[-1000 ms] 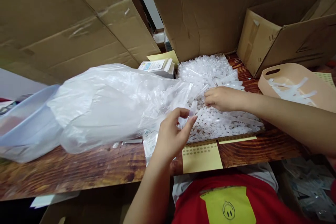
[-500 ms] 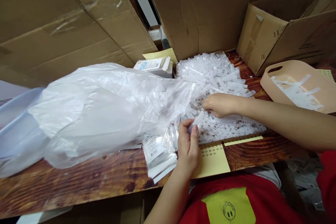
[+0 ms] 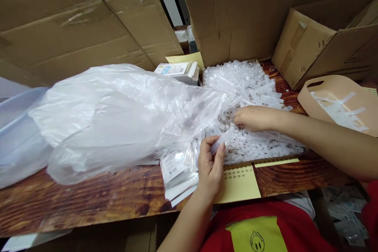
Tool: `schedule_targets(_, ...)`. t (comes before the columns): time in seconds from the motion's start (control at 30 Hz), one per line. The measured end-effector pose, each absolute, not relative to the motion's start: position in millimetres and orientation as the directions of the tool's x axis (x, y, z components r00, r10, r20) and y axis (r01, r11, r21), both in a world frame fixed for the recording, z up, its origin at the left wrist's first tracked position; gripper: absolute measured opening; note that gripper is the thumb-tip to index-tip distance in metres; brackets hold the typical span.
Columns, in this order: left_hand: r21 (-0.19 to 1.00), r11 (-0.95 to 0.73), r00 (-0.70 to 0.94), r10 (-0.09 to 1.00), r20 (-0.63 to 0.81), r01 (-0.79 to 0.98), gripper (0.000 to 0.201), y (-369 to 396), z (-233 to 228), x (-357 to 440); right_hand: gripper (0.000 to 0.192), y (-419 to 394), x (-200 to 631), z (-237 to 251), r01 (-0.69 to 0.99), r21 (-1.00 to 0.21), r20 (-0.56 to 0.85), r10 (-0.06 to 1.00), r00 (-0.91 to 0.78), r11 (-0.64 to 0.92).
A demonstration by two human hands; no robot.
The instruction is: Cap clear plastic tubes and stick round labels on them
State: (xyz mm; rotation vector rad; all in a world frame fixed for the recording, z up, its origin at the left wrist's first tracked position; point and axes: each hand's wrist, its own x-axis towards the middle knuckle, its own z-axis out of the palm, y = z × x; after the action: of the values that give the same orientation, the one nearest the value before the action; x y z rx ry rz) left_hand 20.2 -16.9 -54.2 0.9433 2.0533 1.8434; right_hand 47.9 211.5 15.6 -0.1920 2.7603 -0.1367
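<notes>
My left hand (image 3: 210,165) is closed around a clear plastic tube (image 3: 220,144), which tilts up and to the right between thumb and fingers. My right hand (image 3: 248,118) reaches into the pile of small clear plastic pieces (image 3: 262,147); its fingers are pinched together and their tips are hidden, so what they hold cannot be made out. Longer clear tubes (image 3: 268,86) lie heaped behind it. A large white plastic bag (image 3: 112,122) spreads out to the left, its mouth by the pile.
A peach-coloured basket (image 3: 321,86) with white strips stands at the right. Behind it is an open cardboard box (image 3: 310,43). Printed packets (image 3: 174,169) and a yellow sticker sheet (image 3: 240,189) lie near the table's front edge (image 3: 118,212). A blue tub (image 3: 17,118) is at far left.
The camera view has shifted slightly. My right hand stays among the small pieces with its fingers together, and my left hand still holds the tube.
</notes>
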Motion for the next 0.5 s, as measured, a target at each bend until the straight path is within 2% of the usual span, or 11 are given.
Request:
schedule_targets(0.2, 0.955, 0.012, -0.782, 0.576, 0.236, 0.297, 0.022, -19.8, -57.2, 19.7, 0.023, 208.3, 43.7, 10.7, -0.094, -0.161, -0.292, -0.139, -0.946, 0.982)
schedule_targets(0.33, 0.912, 0.010, -0.722, 0.614, 0.318, 0.410, 0.024, -18.8, -56.8, 19.9, 0.021, 214.9, 56.0, 14.4, -0.014, -0.236, -0.117, -0.042, -0.992, 0.972)
schedule_targets(0.37, 0.903, 0.005, -0.716, 0.610, 0.338, 0.430, 0.024, -18.8, -57.1, 20.3, 0.019, 214.4, 60.6, 14.6, 0.007, -0.330, -0.029, -0.003, -1.000, 0.944)
schedule_targets(0.4, 0.899, 0.004, -0.721, 0.599, 0.349, 0.438, 0.024, -19.0, -57.8, 20.8, 0.017, 212.3, 65.0, 14.0, 0.010, -0.484, 0.063, 0.046, -0.997, 0.875)
schedule_targets(0.47, 0.903, 0.018, -0.744, 0.575, 0.342, 0.429, 0.024, -19.6, -60.2, 21.9, 0.018, 203.1, 72.4, 9.8, -0.058, -0.827, 0.190, 0.181, -0.965, 0.560)
schedule_targets(0.5, 0.906, 0.034, -0.757, 0.563, 0.331, 0.421, 0.025, -20.0, -61.8, 22.3, 0.022, 196.7, 75.0, 6.9, -0.104, -0.928, 0.201, 0.246, -0.948, 0.357)
